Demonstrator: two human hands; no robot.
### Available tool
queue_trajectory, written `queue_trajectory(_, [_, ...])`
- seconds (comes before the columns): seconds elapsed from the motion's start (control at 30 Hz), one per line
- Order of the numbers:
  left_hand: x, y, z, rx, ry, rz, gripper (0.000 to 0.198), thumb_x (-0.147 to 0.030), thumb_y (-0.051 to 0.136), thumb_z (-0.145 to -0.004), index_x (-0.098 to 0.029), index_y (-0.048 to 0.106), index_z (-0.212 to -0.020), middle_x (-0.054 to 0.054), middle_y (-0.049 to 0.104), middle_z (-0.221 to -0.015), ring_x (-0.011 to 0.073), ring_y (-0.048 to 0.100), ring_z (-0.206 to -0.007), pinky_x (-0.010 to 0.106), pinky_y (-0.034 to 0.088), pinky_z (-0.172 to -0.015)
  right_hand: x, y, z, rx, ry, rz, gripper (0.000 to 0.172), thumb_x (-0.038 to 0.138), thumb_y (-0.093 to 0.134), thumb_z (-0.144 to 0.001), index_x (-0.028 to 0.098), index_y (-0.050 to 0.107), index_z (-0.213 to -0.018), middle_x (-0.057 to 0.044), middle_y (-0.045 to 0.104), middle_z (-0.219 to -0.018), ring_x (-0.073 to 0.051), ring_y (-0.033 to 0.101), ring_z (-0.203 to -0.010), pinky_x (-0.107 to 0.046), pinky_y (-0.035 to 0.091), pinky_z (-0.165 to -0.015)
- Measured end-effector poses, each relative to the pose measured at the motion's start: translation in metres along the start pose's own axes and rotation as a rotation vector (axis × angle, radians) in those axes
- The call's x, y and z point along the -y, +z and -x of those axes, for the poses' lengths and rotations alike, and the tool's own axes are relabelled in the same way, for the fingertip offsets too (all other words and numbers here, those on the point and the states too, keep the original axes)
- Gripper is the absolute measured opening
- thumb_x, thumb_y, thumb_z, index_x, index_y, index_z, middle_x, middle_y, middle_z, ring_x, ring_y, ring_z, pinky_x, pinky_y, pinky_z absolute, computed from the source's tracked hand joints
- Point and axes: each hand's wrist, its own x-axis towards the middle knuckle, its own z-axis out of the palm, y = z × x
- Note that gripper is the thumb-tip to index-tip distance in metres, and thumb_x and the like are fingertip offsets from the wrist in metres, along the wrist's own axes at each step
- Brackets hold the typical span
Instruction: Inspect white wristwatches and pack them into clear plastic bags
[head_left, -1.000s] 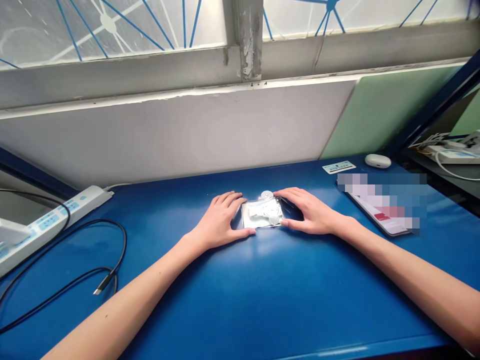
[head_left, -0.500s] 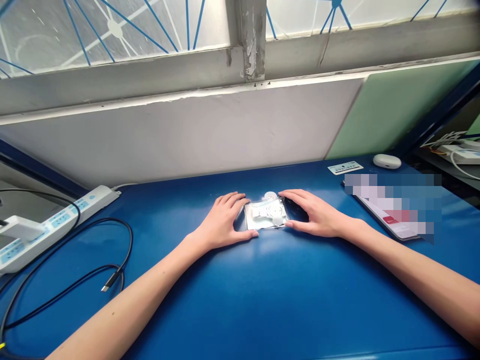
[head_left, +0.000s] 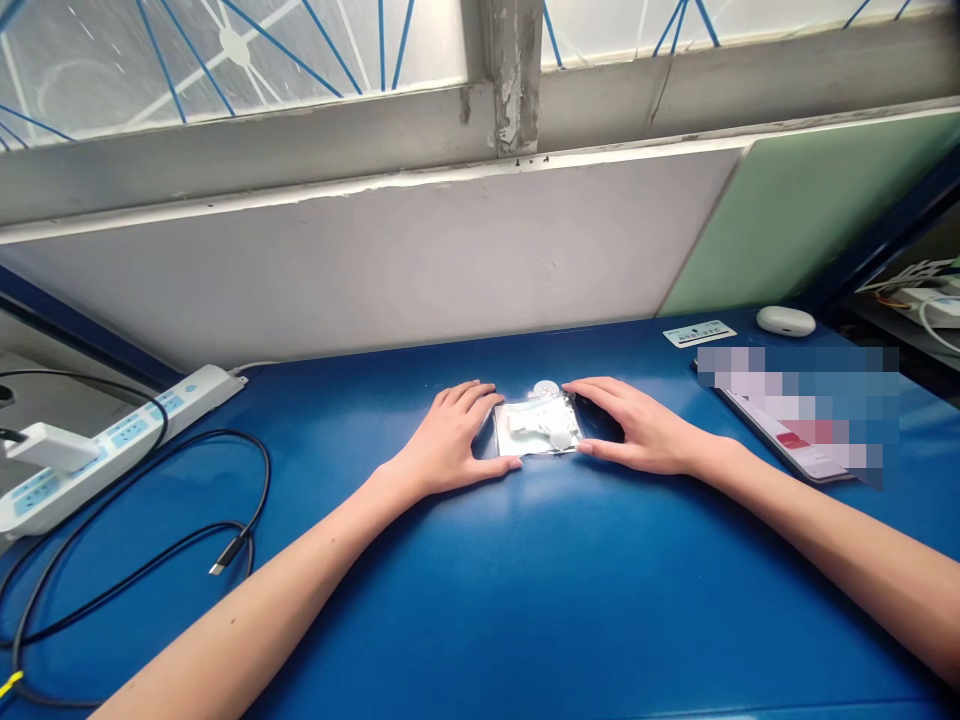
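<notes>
This looks like a workstation in a workshop or an office; which of the two is hard to tell. A plain blue counter (head_left: 525, 600) stands under a patterned window (head_left: 300, 50) with a worn, peeling frame (head_left: 517, 95), backed by a white panel (head_left: 420, 270) and a green panel (head_left: 787, 215). Blue bars (head_left: 889, 238) flank it. A power strip (head_left: 214, 382) carries a charger (head_left: 56, 450); another strip (head_left: 921, 304) shows beyond the right-hand bar.

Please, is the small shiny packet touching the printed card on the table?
Apart. The head view shows blue tabletop between the packet and the card.
</notes>
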Motion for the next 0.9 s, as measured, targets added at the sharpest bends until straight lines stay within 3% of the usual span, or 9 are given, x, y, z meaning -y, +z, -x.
queue_trajectory(0.33, [0.0000, 0.0004, 0.0002, 0.003, -0.003, 0.000, 0.078, -0.066, 0.067, -0.080, -0.017, 0.052, -0.139, 0.017, 0.048, -0.148, 0.0386, 0.038, -0.141, 0.054, 0.032, -0.114, 0.0002, -0.0007, 0.0010, 0.004, -0.008, 0.008, 0.069, 0.053, 0.063, -0.088, 0.020, 0.043, -0.146, -0.018, 0.055, -0.142, -0.037, 0.054, -0.128, -0.055, 0.049, -0.102])
queue_trajectory(0.53, [0.0016, 0.0005, 0.0009, 0.003, 0.016, 0.022, 0.086, -0.074, 0.068, -0.074, -0.017, 0.052, -0.138, 0.019, 0.048, -0.149, 0.0406, 0.038, -0.140, 0.056, 0.031, -0.114, 0.0006, 0.0001, 0.0008, -0.008, -0.006, 0.011, 0.069, 0.053, 0.063, -0.087, 0.021, 0.045, -0.145, -0.017, 0.056, -0.141, -0.037, 0.054, -0.127, -0.054, 0.050, -0.102])
queue_trajectory(0.9, [0.0003, 0.0015, 0.0008, 0.007, 0.007, -0.022, 0.080, -0.068, 0.065, -0.080, -0.015, 0.052, -0.138, 0.019, 0.047, -0.149, 0.0391, 0.038, -0.140, 0.054, 0.032, -0.114, 0.0015, -0.0004, 0.0003, 0.013, 0.018, 0.011, 0.068, 0.055, 0.063, -0.087, 0.019, 0.046, -0.143, -0.018, 0.056, -0.141, -0.036, 0.054, -0.128, -0.053, 0.049, -0.103])
